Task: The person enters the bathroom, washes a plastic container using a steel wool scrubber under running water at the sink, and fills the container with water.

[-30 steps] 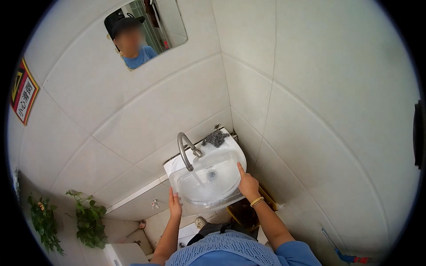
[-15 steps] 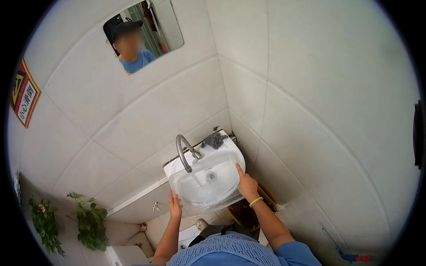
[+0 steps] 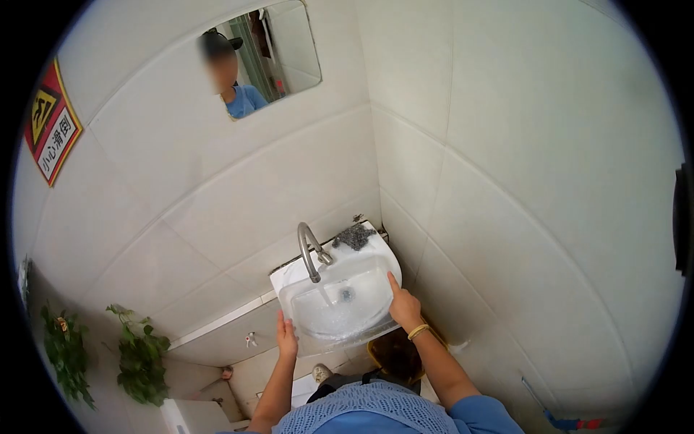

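Two bare hands, the left hand (image 3: 287, 336) and the right hand (image 3: 405, 304), hold a clear container (image 3: 354, 335) over the white sink (image 3: 384, 247); its walls are hard to make out against the basin, but it looks like a see-through plastic tub. At the sink's left side, the left hand holds one edge with fairly straight fingers. At the sink's right side, the right hand is curled on the opposite edge, index finger stretched along it. Water runs into the container from a curved metal faucet (image 3: 306, 242) at the back of the sink. A dark grey scrubber (image 3: 354, 236) lies on the sink's back right corner. Below the sink, near its right side, stands a yellow-rimmed bin (image 3: 374, 353). A mirror (image 3: 293, 50) hangs above the sink.
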### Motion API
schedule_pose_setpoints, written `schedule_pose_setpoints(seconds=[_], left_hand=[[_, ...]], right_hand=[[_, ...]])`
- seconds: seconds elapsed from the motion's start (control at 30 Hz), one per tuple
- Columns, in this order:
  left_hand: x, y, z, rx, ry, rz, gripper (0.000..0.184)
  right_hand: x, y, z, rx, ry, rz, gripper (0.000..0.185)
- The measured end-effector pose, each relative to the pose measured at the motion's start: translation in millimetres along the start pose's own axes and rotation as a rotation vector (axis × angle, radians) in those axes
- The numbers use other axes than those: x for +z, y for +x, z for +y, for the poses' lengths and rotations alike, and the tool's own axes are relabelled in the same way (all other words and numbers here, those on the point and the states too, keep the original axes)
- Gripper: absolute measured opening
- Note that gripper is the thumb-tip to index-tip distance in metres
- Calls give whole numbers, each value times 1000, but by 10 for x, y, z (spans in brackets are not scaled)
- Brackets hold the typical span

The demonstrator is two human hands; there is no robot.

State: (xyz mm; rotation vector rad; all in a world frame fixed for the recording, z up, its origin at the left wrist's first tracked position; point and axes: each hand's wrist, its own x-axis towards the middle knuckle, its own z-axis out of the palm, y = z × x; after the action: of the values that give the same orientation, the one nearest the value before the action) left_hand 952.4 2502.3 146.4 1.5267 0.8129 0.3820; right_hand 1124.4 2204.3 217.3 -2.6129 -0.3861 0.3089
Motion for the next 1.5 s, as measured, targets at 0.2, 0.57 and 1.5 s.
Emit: schedule_pose_setpoints(seconds=[0.2,0.57,1.5], left_hand=[[-12,23,-57,-32,-44,-17,54],[-21,48,-176,193,58,-10,43],[47,41,-164,177,15,30,46]], right_hand=[[86,16,40,-22,9,27,76],[47,-31,-56,-31,-43,-3,75],[210,51,85,-95,12,128,74]])
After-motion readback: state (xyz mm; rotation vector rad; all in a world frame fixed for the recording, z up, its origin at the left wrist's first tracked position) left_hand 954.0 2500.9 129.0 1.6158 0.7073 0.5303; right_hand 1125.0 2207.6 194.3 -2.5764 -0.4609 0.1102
